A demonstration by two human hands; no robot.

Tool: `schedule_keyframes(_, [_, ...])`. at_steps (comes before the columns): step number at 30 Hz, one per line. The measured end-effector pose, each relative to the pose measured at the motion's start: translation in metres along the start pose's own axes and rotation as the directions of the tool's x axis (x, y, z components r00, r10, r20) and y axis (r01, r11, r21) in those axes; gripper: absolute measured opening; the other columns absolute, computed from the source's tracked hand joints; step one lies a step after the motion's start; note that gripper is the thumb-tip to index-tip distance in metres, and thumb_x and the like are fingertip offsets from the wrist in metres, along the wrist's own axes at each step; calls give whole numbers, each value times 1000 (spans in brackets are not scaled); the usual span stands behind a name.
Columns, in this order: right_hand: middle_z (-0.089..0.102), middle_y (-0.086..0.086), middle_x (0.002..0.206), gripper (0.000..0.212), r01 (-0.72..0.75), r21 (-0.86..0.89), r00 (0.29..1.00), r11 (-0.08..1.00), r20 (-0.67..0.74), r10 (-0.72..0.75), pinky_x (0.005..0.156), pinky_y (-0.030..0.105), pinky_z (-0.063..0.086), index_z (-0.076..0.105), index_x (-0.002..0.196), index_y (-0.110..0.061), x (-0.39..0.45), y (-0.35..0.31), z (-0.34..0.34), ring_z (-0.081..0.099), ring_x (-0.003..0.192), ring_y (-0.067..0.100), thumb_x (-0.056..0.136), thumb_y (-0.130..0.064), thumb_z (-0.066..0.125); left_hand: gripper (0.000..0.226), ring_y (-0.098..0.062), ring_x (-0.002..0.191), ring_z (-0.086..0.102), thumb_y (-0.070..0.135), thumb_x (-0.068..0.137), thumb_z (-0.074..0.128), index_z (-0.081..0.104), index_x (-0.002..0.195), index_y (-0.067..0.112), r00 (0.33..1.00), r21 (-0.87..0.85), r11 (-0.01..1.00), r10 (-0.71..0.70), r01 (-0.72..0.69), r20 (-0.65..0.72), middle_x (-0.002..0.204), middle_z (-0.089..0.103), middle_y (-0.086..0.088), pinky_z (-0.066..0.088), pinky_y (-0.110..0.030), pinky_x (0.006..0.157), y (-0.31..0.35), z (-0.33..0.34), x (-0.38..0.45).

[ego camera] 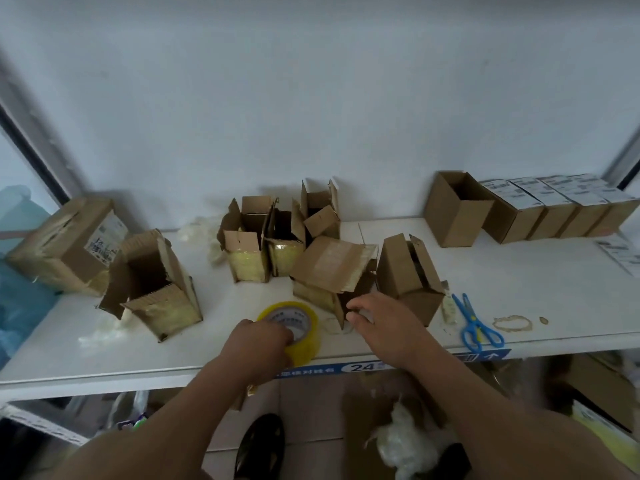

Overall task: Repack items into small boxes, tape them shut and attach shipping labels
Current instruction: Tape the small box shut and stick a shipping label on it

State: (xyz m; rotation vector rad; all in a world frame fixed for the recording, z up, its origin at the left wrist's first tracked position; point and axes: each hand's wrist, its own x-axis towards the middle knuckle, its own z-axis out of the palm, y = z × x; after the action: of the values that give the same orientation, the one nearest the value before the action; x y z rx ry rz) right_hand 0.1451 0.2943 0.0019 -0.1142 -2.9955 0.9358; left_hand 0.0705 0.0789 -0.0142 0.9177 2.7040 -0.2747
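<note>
Near the front edge of the white table [519,271] sits a yellow tape roll [304,336], and everything else is easiest placed from it. The left hand [258,342] lies over the roll's near side, fingers curled round its rim and gripping it. Just right of the roll, the right hand [381,320] reaches to a tipped-over box [332,271] with its taped flaps hanging open; the fingertips touch the box's lower front edge, bent, though I cannot tell whether they pinch the cardboard or only press on it. Right of that box stands a small brown box [408,271] with its top flaps part open. Farther right of the roll, blue scissors [476,323] lie flat. Behind the roll, a cluster of opened boxes [263,237] stands upright. Left of the roll stands a larger open box [156,285]. Far back right, an empty open box [453,209] touches a row of labelled boxes [554,206].
</note>
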Motion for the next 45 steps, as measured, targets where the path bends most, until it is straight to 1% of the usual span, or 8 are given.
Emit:
schedule_keyframes(9, [66,-13,107,25,-169,349,983,922,127,133,91,27,51,61,113,-33,-3,-5,-7,61,100,6,98,-48,48,26,-11,75,50,52,89,61,58,93,26,997,-377,926,-40,12,-65,83,52,7,41,-30,65,-1,-61,-29])
schedule_keyframes(13, [74,1,102,41,-284,641,958,713,218,186,92,35,54,68,102,-19,-1,-10,-12,68,101,20,91,-55,52,32,-16,67,48,45,87,66,50,71,23,986,-535,842,-18,-74,-165,73,48,2,38,-33,62,13,-77,-29])
schedule_keyframes(21, [71,9,118,45,-147,965,988,218,135,70,92,33,56,59,124,-9,-11,-13,-37,67,110,23,85,-32,59,38,-8,100,57,50,81,71,66,111,28,961,-678,709,-2,-193,-275,111,61,12,49,-28,85,36,-99,-22])
schedule_keyframes(25, [72,2,114,42,-93,901,994,424,61,88,90,31,55,63,121,-17,-19,-3,-49,68,108,19,83,-37,60,41,4,80,58,70,74,52,64,87,34,907,-793,547,-134,-268,-400,89,64,11,47,-19,67,44,-116,-19])
schedule_keyframes(28, [71,-7,114,40,-40,817,997,575,-5,76,99,36,48,66,116,-28,-23,5,-57,65,110,13,80,-45,62,46,9,95,55,72,67,46,58,99,42,848,-824,443,-220,-354,-482,109,58,20,43,-19,75,51,-126,-10])
schedule_keyframes(31, [73,-12,107,33,-3,797,997,605,-40,59,91,26,53,66,109,-30,-29,9,-64,67,103,7,77,-41,62,65,3,122,42,69,72,49,51,129,39,869,-790,492,-125,-365,-479,134,42,25,35,-21,96,62,-129,5])
schedule_keyframes(36, [74,-12,100,25,27,775,992,632,-97,77,76,14,51,66,108,-28,-37,18,-74,69,94,4,84,-30,62,54,10,130,27,51,86,63,51,137,35,854,-625,660,49,-417,-518,144,35,26,25,-19,106,87,-129,23])
schedule_keyframes(45, [74,-11,93,16,23,772,971,635,-169,169,72,11,50,68,105,-25,-40,38,-87,68,86,-1,91,-19,63,18,13,114,47,34,92,65,66,109,37,770,-614,607,-5,-504,-638,122,54,28,34,-8,92,113,-130,42])
